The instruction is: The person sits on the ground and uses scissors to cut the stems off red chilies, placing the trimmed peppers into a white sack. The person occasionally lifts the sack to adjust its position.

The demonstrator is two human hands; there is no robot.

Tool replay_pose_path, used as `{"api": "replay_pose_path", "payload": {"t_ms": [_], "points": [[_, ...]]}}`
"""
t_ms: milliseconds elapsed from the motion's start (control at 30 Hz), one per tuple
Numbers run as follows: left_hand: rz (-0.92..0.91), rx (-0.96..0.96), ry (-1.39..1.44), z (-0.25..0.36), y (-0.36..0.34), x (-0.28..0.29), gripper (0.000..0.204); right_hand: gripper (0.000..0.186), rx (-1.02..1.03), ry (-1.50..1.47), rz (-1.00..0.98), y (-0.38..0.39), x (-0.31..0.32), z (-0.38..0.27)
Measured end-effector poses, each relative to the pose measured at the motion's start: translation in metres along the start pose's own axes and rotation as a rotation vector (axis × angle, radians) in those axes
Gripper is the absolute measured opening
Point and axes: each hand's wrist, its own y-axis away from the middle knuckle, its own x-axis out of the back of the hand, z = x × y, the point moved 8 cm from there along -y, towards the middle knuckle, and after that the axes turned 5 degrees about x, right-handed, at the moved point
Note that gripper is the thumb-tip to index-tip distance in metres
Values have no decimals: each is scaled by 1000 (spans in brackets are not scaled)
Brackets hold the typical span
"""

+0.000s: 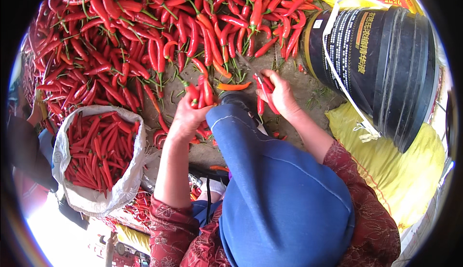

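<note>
Left hand [190, 115]: fingers closed around a few red chili peppers [208, 93], stems mostly up. Right hand [282, 95]: fingers curled round a thin-bladed tool [248, 64], blade angled up-left past the fingertips; red pieces hang just below those fingers, can't tell if chilies or handle. Orange chili [234, 86] on ground between both sets of fingers. Big red chili heap [144, 30] beyond the fingers. White woven sack [103, 204], chilies inside, left of left fingers. Black bucket [357, 50], tipped sideways, right of right fingers.
</note>
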Motion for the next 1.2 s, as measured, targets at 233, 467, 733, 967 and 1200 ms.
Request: {"api": "replay_pose_path", "payload": {"t_ms": [233,467,733,967,1200], "points": [[-133,-50,250,32,6,-42,52,35,296,-263,-66,-31,-17,-120],[-106,-68,310,36,10,-34,51,36,324,-36,-120,-39,-24,-127],[153,-407,520,42,4,42,29,61,-18,-277,-311,-21,-19,-92],[109,-550,970,34,7,91,36,42,-315,-763,-808,35,-66,-101],[111,-512,806,32,4,57,45,31,-629,-921,-663,27,-78,-101]]}}
